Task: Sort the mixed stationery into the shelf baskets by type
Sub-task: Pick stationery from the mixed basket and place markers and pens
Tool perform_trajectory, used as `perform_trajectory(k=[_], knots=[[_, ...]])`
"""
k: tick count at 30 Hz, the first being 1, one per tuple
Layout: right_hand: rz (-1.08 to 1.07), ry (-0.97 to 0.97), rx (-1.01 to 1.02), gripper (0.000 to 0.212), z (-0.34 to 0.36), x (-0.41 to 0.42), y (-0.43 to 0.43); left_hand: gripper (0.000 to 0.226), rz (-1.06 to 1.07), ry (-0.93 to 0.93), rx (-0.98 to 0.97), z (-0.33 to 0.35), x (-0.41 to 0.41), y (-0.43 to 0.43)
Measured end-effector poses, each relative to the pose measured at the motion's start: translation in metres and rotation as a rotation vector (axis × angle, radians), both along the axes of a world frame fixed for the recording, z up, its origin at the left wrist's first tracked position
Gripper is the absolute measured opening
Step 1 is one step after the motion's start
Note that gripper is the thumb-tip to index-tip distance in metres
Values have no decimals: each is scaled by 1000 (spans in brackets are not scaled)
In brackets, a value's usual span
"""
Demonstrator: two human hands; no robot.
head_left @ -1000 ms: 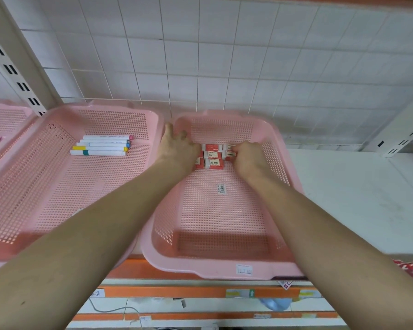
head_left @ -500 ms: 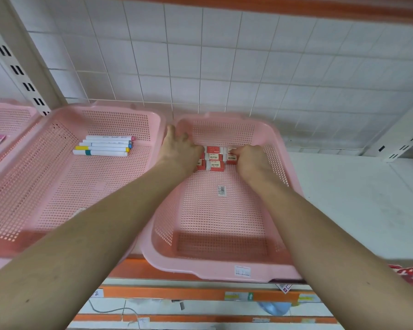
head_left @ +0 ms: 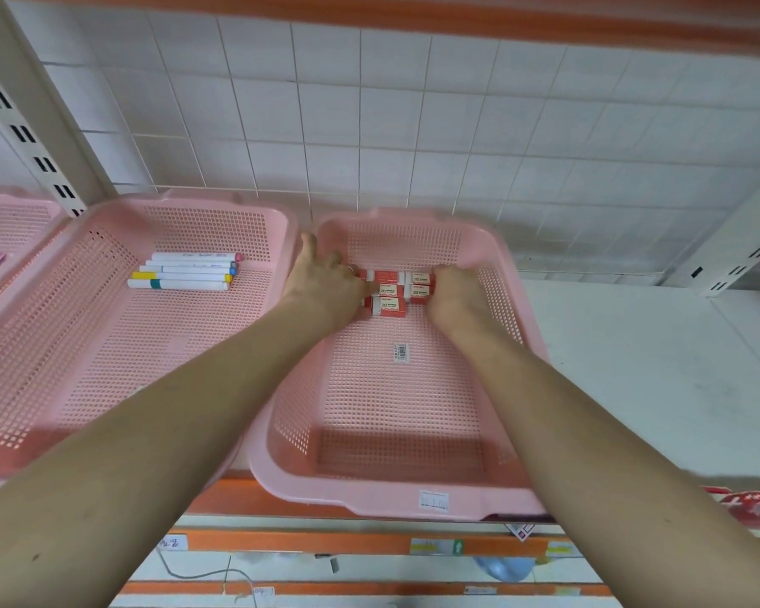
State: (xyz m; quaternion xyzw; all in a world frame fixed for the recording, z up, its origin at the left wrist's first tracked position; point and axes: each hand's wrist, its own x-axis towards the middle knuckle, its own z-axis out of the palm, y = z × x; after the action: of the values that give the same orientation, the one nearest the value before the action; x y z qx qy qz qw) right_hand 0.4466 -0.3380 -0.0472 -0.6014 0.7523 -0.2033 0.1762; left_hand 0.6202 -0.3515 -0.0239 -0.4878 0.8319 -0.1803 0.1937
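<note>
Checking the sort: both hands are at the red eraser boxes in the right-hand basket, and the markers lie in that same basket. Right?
No. The head view shows the markers in the neighbouring basket to the left. The left hand and right hand are at the eraser boxes.

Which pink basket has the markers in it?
The second basket from the left, markers near its back; the third basket holds red eraser boxes.

White tiled wall point(head_left: 413, 125), white metal shelf point(head_left: 632, 366)
</note>
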Motion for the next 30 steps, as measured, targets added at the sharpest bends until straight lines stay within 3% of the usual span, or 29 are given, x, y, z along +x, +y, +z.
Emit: perform_trajectory(k=[15,26,30], knots=[[-9,-160,-27,29,-6,-2,-4,54,41,81,11,0,-15,0],[86,81,0,31,0,0,2,45,2,156,-35,-6,-14,0],[93,85,25,30,4,5,7,44,0,154,-35,-7,-12,-1]])
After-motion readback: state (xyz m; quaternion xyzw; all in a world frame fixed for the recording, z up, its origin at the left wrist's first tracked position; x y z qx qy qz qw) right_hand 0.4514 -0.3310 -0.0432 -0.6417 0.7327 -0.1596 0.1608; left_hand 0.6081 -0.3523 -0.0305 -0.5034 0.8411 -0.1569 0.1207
